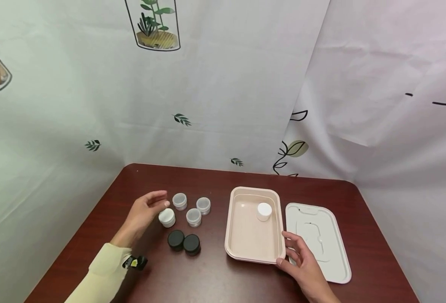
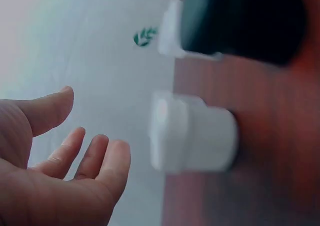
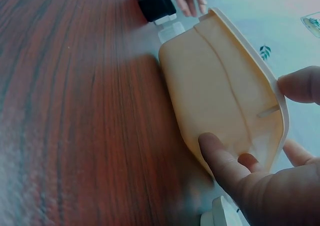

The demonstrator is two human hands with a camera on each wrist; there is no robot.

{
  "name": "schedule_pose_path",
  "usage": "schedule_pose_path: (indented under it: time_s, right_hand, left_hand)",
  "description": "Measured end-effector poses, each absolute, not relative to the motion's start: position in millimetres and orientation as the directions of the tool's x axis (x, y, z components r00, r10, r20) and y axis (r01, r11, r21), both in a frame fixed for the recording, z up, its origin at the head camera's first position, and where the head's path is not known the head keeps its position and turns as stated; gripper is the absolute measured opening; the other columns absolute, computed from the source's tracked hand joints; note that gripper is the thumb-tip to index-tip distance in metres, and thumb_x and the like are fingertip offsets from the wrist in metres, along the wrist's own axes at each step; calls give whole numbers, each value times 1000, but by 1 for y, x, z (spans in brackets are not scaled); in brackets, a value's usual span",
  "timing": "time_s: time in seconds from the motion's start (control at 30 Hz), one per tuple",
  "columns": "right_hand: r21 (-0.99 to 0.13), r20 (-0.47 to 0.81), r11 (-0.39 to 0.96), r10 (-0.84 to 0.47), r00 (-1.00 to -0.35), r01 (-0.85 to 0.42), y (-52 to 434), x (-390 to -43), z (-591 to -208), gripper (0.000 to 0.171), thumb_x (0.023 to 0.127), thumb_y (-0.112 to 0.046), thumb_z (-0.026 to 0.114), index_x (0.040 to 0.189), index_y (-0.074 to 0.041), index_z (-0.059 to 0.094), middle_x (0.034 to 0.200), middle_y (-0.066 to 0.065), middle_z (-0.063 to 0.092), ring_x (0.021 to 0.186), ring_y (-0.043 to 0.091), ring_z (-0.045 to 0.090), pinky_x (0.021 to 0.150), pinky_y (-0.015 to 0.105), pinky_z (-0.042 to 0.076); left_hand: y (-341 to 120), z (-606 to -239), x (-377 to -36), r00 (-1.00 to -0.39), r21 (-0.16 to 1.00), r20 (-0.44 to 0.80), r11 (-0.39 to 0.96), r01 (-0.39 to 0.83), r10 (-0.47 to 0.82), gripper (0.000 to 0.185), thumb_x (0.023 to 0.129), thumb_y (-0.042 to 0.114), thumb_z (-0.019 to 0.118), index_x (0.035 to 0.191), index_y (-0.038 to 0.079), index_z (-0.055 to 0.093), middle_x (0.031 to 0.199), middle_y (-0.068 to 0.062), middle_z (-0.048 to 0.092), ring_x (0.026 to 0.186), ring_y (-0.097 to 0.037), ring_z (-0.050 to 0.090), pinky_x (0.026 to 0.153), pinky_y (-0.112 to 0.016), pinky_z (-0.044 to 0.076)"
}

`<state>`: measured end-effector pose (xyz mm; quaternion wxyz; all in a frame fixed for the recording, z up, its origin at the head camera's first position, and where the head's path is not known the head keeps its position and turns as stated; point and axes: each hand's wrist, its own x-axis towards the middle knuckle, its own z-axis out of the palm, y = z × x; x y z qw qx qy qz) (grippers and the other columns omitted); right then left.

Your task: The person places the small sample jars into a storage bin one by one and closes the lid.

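My left hand hovers over a small white jar, fingers loosely bent and thumb apart from them. In the left wrist view a gap shows between its fingertips and the blurred white jar. My right hand holds the near right corner of a beige plastic tub. Its thumb lies at the rim and its fingers spread against the outer side wall, as the right wrist view shows. Inside the tub stands one white-lidded jar.
Clear small jars stand beside the white one, with two black-lidded jars nearer me. A white tray-like lid lies right of the tub on the dark red wooden table. A printed white cloth hangs behind.
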<state>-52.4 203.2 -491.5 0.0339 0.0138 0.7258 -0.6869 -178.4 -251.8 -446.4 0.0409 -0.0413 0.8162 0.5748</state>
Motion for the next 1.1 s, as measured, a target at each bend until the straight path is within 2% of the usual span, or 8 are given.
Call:
schedule_pose_path:
  time_s: [0.13,0.23,0.33,0.47,0.6,0.9,1.1]
  right_hand:
    - [-996,-72,58,-23,-997,71,204,-52,-491,69,90,4,76,152,-8,47,141,22,50,120,15,67,90,26,59]
    - [-996,-73,58,-21,-997,72,204,-52,-491,69,90,4,76,152,-8,47,141,22,50,120,15,67,90,26,59]
    - [-996,-70,61,-20,-997,69,204,-52,-492,69,90,4,76,152,-8,47,140,22,51,119,15,67,90,26,59]
    - [-996,-66,56,-23,-998,65,203,-52,-493,69,90,4,76,151,-7,47,140,23,51,118,14,67,89,26,59]
    - [-997,-69,45,-26,-997,68,202,-51,-493,69,89,4,77,151,-7,47,140,24,52,118,14,68,88,27,60]
    - [-996,-71,53,-28,-997,69,203,-51,-491,68,90,3,76,151,-9,47,140,23,52,119,16,68,89,27,59]
    - [-997,-62,46,-39,-997,60,204,-52,-491,69,91,4,75,152,-7,46,140,24,50,119,16,67,89,27,59]
  left_hand:
    - [-259,-461,-173,-992,944,-123,305,-128,-36,61,101,20,74,153,1,50,154,-24,53,143,-36,54,90,-10,50]
    - [-261,-470,-170,-990,946,-136,294,-137,-23,64,100,19,76,154,-1,48,155,-25,52,144,-39,52,90,-10,50]
    - [-261,-477,-168,-988,943,-151,298,-147,-10,64,99,18,76,154,-1,48,154,-26,53,141,-36,55,89,-11,50]
    - [-259,-484,-165,-986,937,-165,310,-161,-11,64,98,15,77,153,-1,49,149,-25,57,123,-21,62,87,-15,52]
    - [-257,-490,-162,-985,933,-173,316,-170,-17,64,96,12,78,151,-2,49,141,-24,60,108,-11,62,85,-19,52]
    - [-256,-496,-159,-985,942,-174,291,-166,2,59,96,3,75,149,-2,51,140,-24,62,113,-12,64,85,-19,54]
    - [-256,-497,-158,-984,940,-177,297,-170,-3,56,97,4,75,148,-1,53,140,-23,63,118,-18,63,86,-18,54]
